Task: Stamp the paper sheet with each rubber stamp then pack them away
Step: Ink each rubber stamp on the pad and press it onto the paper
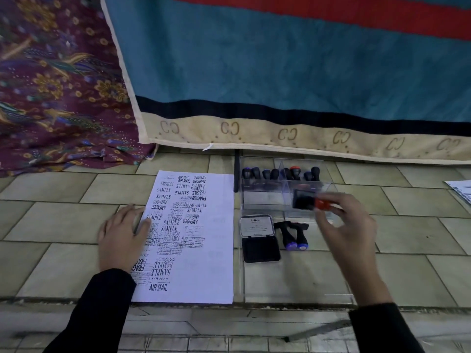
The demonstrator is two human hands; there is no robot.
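The white paper sheet [188, 238], crowded with black impressions such as SAMPLE and AIR MAIL, lies flat on the tiled floor [63, 250], its near edge at the floor's front edge. The left hand [122, 234] rests flat on its left margin, grip spread and clamped on nothing, likely to keep it from sliding. The right hand [344, 222] pinches a blurred black-and-red rectangular stamp [309, 201] over the clear plastic organiser box [260, 200], probably taking it out or putting it away. Round-handled black stamps [280, 173] stand along the box's far side; two more [293, 236] lie beside the open black ink pad [260, 238]. The held stamp's face is hidden. Papers at the right edge are cut off.
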